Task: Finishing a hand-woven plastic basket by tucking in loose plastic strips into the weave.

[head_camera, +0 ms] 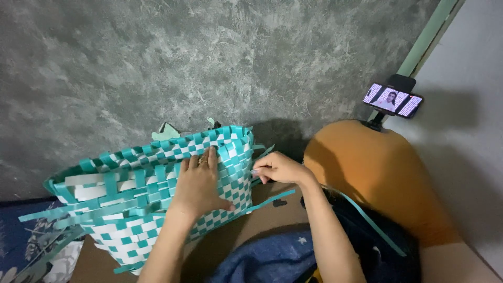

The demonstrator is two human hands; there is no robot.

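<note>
Here, left hand (199, 183) flat on woven basket (152, 194), right hand (277, 169) seemingly pinching strip (270, 200), phone (393, 99) beyond.

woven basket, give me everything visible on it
The woven basket is plaited from flat teal and white strips that look like plastic, in a checker pattern. It lies on its side on the floor by the grey wall, unfinished: loose teal strip ends stick out at its left, bottom and right edges. The left hand presses flat on its side; the right hand pinches a strip at its right edge.
</note>
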